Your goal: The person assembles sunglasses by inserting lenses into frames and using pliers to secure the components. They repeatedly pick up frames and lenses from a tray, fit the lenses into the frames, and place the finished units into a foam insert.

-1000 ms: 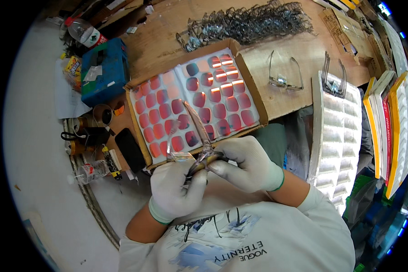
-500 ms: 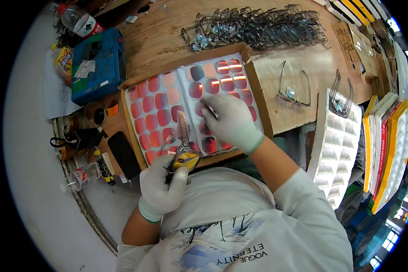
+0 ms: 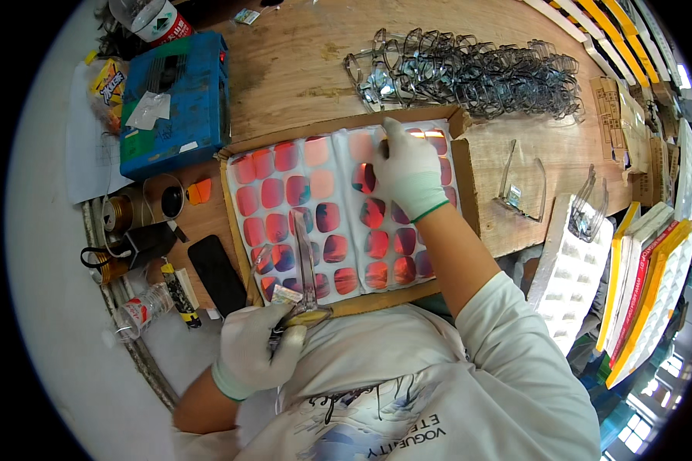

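Note:
My left hand (image 3: 260,349), in a white knit glove, grips a clear glasses frame (image 3: 306,269) at the near edge of the box. Its temples point up over the lenses, and a small tag hangs by the rim. My gloved right hand (image 3: 411,173) is over the far rows of the box's right half, fingers bent together at a lens; whatever is between the fingertips is hidden. The shallow cardboard box (image 3: 471,188) holds rows of red and pink mirrored lenses (image 3: 327,217) on white lining.
Many tangled glasses frames (image 3: 469,77) lie at the back. One frame (image 3: 521,184) lies right of the box; another rests on a white moulded tray (image 3: 565,280). On the left are a blue case (image 3: 173,107), a phone (image 3: 217,273), a yellow-black cutter (image 3: 180,296) and a plastic bottle (image 3: 142,311).
My right hand has moved from the middle of the box to its far rows. My left hand has lowered slightly toward me with the frame, whose temples now stand more upright in view.

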Action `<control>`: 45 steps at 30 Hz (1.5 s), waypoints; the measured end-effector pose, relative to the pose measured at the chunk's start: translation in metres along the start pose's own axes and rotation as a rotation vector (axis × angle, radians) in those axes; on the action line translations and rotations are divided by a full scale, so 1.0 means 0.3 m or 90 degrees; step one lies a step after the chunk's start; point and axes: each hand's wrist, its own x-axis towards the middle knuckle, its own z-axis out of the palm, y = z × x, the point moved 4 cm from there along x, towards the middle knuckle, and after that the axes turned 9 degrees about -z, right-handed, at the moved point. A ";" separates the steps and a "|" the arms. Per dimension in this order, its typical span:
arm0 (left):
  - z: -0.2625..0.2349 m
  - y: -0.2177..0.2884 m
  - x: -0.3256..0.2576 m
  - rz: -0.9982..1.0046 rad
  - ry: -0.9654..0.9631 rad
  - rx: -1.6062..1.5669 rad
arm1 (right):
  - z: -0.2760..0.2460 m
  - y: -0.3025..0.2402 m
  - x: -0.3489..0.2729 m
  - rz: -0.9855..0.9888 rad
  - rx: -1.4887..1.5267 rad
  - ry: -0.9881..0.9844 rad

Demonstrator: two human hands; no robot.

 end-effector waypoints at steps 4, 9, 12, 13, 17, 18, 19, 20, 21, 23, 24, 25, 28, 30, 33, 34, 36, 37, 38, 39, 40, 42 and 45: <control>-0.003 0.038 0.064 0.056 -0.111 0.047 | 0.024 0.074 0.009 0.012 0.017 0.114; 0.072 0.128 0.163 0.126 -0.125 0.096 | -0.075 0.066 -0.060 -0.024 -0.015 0.125; 0.086 0.179 0.194 0.103 -0.182 0.128 | -0.222 0.037 -0.202 -0.230 0.152 0.182; 0.098 0.190 0.195 0.094 -0.227 0.142 | -0.284 0.009 -0.276 -0.315 0.223 0.158; 0.176 0.262 0.193 0.092 -0.405 0.205 | -0.344 -0.061 -0.530 -0.426 0.512 -0.133; 0.203 0.285 0.186 0.098 -0.450 0.222 | -0.329 -0.087 -0.560 -0.403 0.506 -0.301; 0.237 0.292 0.172 0.124 -0.462 0.227 | -0.326 -0.088 -0.606 -0.421 0.487 -0.250; 0.251 0.311 0.168 0.146 -0.479 0.253 | -0.315 -0.083 -0.658 -0.437 0.467 -0.198; 0.264 0.331 0.173 0.168 -0.496 0.279 | -0.301 -0.067 -0.691 -0.445 0.473 -0.192; 0.275 0.355 0.211 0.201 -0.509 0.222 | -0.305 -0.037 -0.750 -0.331 0.521 -0.254; 0.275 0.347 0.273 0.206 -0.527 0.070 | -0.316 -0.020 -0.775 -0.273 0.545 -0.279; 0.269 0.311 0.351 0.018 -0.500 -0.052 | -0.331 0.001 -0.797 -0.190 0.533 -0.340; 0.343 0.028 0.591 -0.075 -0.067 0.242 | -0.337 0.019 -0.864 -0.238 0.561 -0.123; 0.406 -0.091 0.634 -0.126 -0.017 0.420 | -0.349 0.030 -0.904 -0.198 0.566 -0.135; 0.441 -0.117 0.632 -0.217 -0.012 0.451 | -0.338 0.072 -0.965 -0.171 0.524 -0.158; 0.446 -0.116 0.630 -0.206 0.007 0.438 | -0.338 0.073 -0.976 -0.152 0.602 -0.156; 0.454 -0.125 0.629 -0.185 0.049 0.411 | -0.336 0.069 -0.988 -0.120 0.756 -0.152; 0.451 -0.134 0.627 -0.178 0.055 0.380 | -0.308 0.058 -0.996 -0.145 0.854 -0.081; 0.440 -0.146 0.620 -0.172 0.064 0.348 | -0.305 0.039 -1.000 -0.133 0.894 -0.088; 0.439 -0.146 0.630 -0.160 0.068 0.313 | -0.308 0.028 -0.993 -0.118 0.930 -0.088; 0.429 -0.128 0.626 -0.163 0.060 0.257 | -0.317 0.019 -0.989 -0.108 0.967 -0.086; 0.413 -0.092 0.576 -0.164 0.041 0.143 | -0.312 0.016 -0.995 -0.110 1.005 -0.059; 0.382 0.127 0.362 -0.127 -0.106 -0.078 | -0.295 0.072 -1.000 -0.133 0.979 0.045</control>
